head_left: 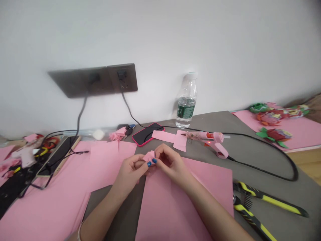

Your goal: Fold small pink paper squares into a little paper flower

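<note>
A small folded piece of pink paper [149,155] is pinched between my two hands above the table's middle. My left hand [134,167] grips its left side, the thumb pressed on the front. On the other side, my right hand [173,162] holds it with thumb and bent fingers, and both thumb tips nearly meet. The lower fingers of the left hand are partly hidden. Beneath my hands lies a large pink paper sheet [185,201]. Just beyond them are pink paper strips [164,136] and a pink glue gun [210,139] with a small red light on.
Yellow-and-black pliers [250,201] lie open at right. A water bottle [186,103] stands by the wall, near a pink-cased phone [147,134]. Paper flowers [276,134] lie far right. Pink sheets [62,190], another phone [59,155] and cables crowd the left; the glue gun's cord [271,135] loops right.
</note>
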A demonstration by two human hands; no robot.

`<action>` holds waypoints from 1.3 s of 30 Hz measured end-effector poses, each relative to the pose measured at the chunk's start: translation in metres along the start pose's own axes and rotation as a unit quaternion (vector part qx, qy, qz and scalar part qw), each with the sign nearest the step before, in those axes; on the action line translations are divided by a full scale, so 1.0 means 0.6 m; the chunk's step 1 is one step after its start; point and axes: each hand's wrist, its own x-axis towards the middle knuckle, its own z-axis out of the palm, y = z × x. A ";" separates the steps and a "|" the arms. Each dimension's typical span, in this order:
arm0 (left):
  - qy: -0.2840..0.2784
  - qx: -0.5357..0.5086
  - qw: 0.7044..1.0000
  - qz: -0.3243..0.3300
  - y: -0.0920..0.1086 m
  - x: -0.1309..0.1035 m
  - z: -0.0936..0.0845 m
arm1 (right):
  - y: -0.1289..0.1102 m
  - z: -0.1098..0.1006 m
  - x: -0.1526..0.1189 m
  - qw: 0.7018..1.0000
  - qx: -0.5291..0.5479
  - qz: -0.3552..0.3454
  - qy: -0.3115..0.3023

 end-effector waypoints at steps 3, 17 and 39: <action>-0.001 -0.025 1.000 0.007 0.002 0.000 0.002 | -0.002 0.000 -0.001 1.000 0.000 0.008 -0.009; -0.049 0.021 0.999 -0.009 0.019 -0.005 0.006 | -0.015 -0.003 -0.003 0.996 0.041 0.063 -0.043; -0.132 0.125 0.983 0.027 0.021 -0.009 0.004 | -0.015 -0.005 0.001 0.993 0.091 0.064 -0.031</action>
